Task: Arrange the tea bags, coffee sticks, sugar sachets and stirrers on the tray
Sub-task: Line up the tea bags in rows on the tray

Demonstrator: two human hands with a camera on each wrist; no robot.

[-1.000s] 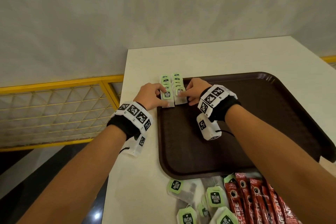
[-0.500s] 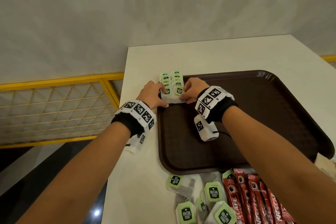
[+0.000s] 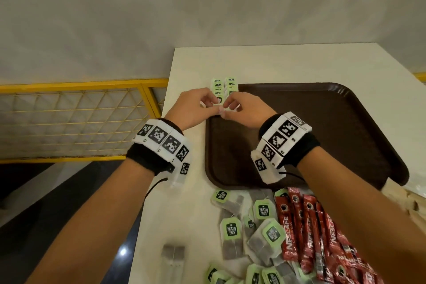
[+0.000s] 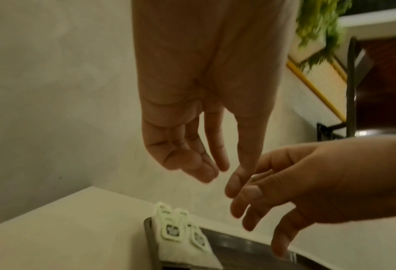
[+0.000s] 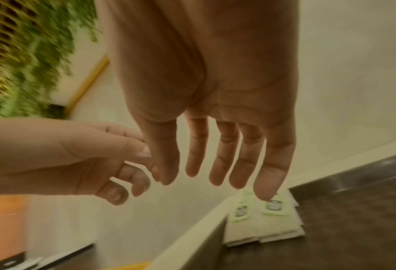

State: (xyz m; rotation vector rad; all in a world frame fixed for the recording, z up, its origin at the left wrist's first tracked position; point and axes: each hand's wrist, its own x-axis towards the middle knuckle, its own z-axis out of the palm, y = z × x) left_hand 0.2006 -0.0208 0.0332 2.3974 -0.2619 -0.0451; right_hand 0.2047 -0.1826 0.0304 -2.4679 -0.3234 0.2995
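Two overlapping rows of green-tagged tea bags (image 3: pixel 222 86) lie in the far left corner of the brown tray (image 3: pixel 322 134). Both hands hover just above the near end of those rows with thumbs almost touching. My left hand (image 3: pixel 202 106) has relaxed fingers and holds nothing; in the left wrist view the left hand (image 4: pixel 210 164) hangs over the tea bags (image 4: pixel 176 232). My right hand (image 3: pixel 232 108) is also empty, and in the right wrist view the right hand (image 5: pixel 215 173) has spread fingers over the tea bags (image 5: pixel 256 219). No stirrers or sugar sachets are identifiable.
Loose tea bags (image 3: pixel 249 226) and red coffee sticks (image 3: pixel 311 233) lie on the white table in front of the tray. One tagless tea bag (image 3: pixel 173 253) sits near the table's left edge. A yellow mesh railing (image 3: pixel 80 120) runs along the left.
Both hands have lifted off the tea bag rows they were pressing together. Fingers have loosened and the thumbs have drawn closer together. The rows stay in the tray corner.
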